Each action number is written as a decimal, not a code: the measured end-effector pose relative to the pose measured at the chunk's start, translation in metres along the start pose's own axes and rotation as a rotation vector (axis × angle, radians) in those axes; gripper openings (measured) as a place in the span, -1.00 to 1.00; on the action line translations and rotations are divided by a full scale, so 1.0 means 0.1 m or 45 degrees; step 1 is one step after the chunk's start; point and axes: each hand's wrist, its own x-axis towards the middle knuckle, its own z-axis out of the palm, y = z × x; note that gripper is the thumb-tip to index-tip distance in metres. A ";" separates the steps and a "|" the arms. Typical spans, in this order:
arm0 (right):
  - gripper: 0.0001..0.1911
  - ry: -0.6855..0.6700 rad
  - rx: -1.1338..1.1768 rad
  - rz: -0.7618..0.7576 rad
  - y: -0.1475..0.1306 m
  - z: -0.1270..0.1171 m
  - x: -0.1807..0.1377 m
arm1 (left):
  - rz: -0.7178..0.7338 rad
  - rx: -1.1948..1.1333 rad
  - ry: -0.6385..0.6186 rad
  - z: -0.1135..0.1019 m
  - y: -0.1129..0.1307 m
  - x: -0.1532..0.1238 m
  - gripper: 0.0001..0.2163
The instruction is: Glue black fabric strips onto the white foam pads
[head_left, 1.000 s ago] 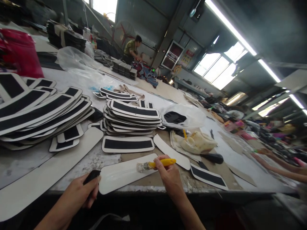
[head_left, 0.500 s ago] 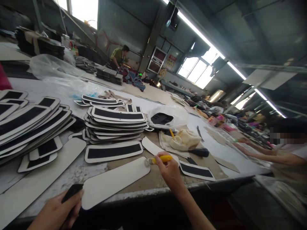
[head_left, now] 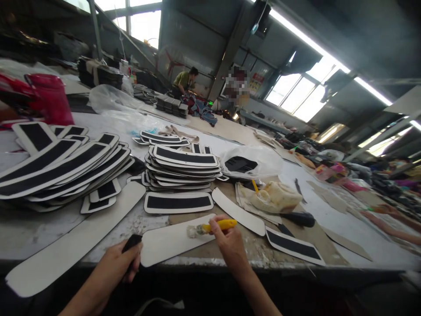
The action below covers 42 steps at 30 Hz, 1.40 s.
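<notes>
My right hand (head_left: 228, 239) is closed around the yellow handle of a paintbrush (head_left: 221, 225). The brush's pale bristles lie on a white rounded panel (head_left: 173, 241) at the table's front edge. At that panel's left end, my left hand (head_left: 121, 261) grips a small black piece (head_left: 132, 242), whose kind I cannot make out. A longer white strip (head_left: 75, 239) slants past it on the left, overhanging the edge. Just behind the panel lies a white-bordered black panel (head_left: 178, 202). A curved white strip (head_left: 238, 211) rests to the right of the brush.
Stacks of black-and-white panels (head_left: 184, 169) (head_left: 75, 171) stand behind. To the right are a stained glue container (head_left: 278, 196), a black-handled tool (head_left: 301, 218) and another panel (head_left: 294, 245). A plastic bag (head_left: 263, 160) and red jug (head_left: 49, 98) lie farther off. A co-worker's arms (head_left: 391, 224) reach in at right.
My right hand has drawn the brush leftward along the white panel, from its far right end toward its middle. The camera view has swung left. My left hand keeps hold of the black piece.
</notes>
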 end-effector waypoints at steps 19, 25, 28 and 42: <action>-0.67 -0.450 -0.154 -0.447 -0.73 0.18 -0.18 | 0.128 -0.314 -0.225 -0.29 0.30 -0.52 -0.76; -0.80 -0.636 -0.068 -0.355 -0.77 0.58 -0.36 | 0.108 -0.318 -0.395 -0.16 0.32 -0.70 -0.69; -0.84 -0.677 0.038 -0.274 -0.73 0.66 -0.45 | 0.127 -0.246 -0.394 -0.09 0.30 -0.72 -0.67; -0.70 -0.314 -0.104 -0.393 -0.63 0.69 -0.54 | 0.166 -0.607 -0.346 -0.05 0.18 -0.75 -0.72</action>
